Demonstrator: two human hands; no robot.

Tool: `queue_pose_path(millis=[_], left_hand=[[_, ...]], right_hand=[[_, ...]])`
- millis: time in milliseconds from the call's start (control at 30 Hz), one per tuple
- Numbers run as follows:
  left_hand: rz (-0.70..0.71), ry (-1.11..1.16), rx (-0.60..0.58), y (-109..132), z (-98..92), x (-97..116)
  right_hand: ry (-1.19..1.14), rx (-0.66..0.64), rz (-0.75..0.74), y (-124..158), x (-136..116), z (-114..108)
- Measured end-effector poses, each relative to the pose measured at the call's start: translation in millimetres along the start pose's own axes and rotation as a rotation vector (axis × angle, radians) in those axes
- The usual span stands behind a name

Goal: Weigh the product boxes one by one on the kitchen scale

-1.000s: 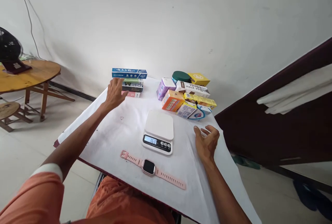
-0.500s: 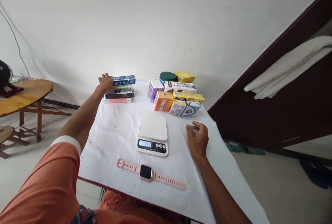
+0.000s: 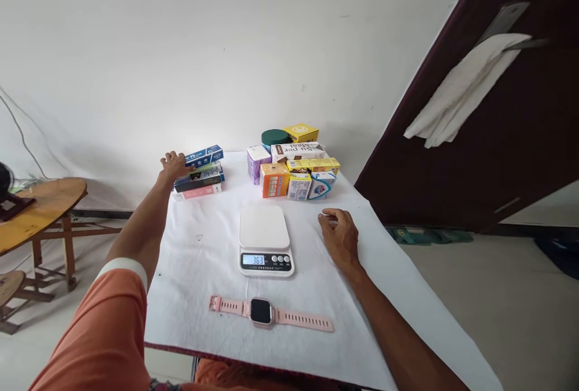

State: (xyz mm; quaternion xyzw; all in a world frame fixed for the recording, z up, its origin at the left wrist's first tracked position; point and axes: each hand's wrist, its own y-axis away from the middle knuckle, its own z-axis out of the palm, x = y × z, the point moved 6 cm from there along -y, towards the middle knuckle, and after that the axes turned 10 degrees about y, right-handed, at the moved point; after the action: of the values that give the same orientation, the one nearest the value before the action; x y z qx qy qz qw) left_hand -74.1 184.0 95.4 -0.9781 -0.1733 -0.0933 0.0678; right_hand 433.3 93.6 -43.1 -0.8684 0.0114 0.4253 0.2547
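My left hand (image 3: 174, 166) reaches to the far left of the table, its fingers bent round the left end of a blue toothpaste box (image 3: 204, 155). That box tops a small stack, above a black box (image 3: 198, 181) and a pink-and-white box (image 3: 199, 192). My right hand (image 3: 341, 237) rests on the cloth right of the scale, loosely curled and holding nothing, thumb and fingers apart. Between my arms sits a white kitchen scale (image 3: 263, 228) with a bare plate; its lit display reads 363. A pink-strapped smartwatch (image 3: 261, 311) lies flat in front of it.
Behind the scale stand packages, among them an orange box (image 3: 274, 181), a purple-and-white pack (image 3: 259, 165), a green-lidded tub (image 3: 274, 136) and a white "Super Meal" box (image 3: 298, 151). The wall borders the table's back. A wooden table (image 3: 45, 204) stands left; a dark door (image 3: 452, 155) is right.
The camera view has tilted and shifted, so the whole scene sits differently in the picture. My left hand stays at the blue toothpaste box's left end, and my right hand still rests beside the scale.
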Motion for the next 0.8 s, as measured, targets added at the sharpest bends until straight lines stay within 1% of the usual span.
queue_pose_path(millis=[100,167,233,300,400,433,500,567,633,667,733,800], left_hand=[[-0.004,0.012,0.006,8.1,-6.7,-4.1],[0.010,0.037,0.042,21.3,-13.5,-8.8],[0.043,0.072,0.092,41.2,-22.3,-14.3],[0.102,0.090,0.127,66.4,-30.7,-18.0],[0.237,0.088,0.135,109.2,-35.7,-12.4],[0.290,0.088,0.125,123.6,-33.7,-6.4],[0.408,0.096,0.086,151.3,-23.5,12.6],[0.535,0.116,0.025,175.7,-6.5,39.5],[0.644,0.144,-0.049,194.2,13.2,69.6],[0.679,0.157,-0.083,200.5,22.4,83.7],[0.704,0.175,-0.133,207.2,37.9,107.1],[0.699,0.181,-0.162,208.2,48.6,122.6]], right_hand=[[0.004,0.001,-0.002,-1.0,0.6,0.1],[0.002,0.006,-0.010,-1.6,0.1,0.5],[-0.003,0.017,-0.024,-1.9,-1.1,1.2],[-0.010,0.039,-0.038,-2.3,-2.7,1.7],[-0.012,0.071,-0.050,-4.2,-4.7,1.5],[-0.012,0.077,-0.052,-5.2,-5.2,1.1],[-0.014,0.092,-0.052,-7.0,-5.5,-0.6],[-0.019,0.115,-0.043,-8.4,-5.1,-4.0],[-0.021,0.136,-0.031,-9.1,-4.2,-7.8],[-0.021,0.142,-0.027,-9.3,-3.8,-9.5],[-0.019,0.143,-0.023,-9.7,-3.3,-12.0],[-0.020,0.139,-0.022,-10.5,-2.9,-13.4]])
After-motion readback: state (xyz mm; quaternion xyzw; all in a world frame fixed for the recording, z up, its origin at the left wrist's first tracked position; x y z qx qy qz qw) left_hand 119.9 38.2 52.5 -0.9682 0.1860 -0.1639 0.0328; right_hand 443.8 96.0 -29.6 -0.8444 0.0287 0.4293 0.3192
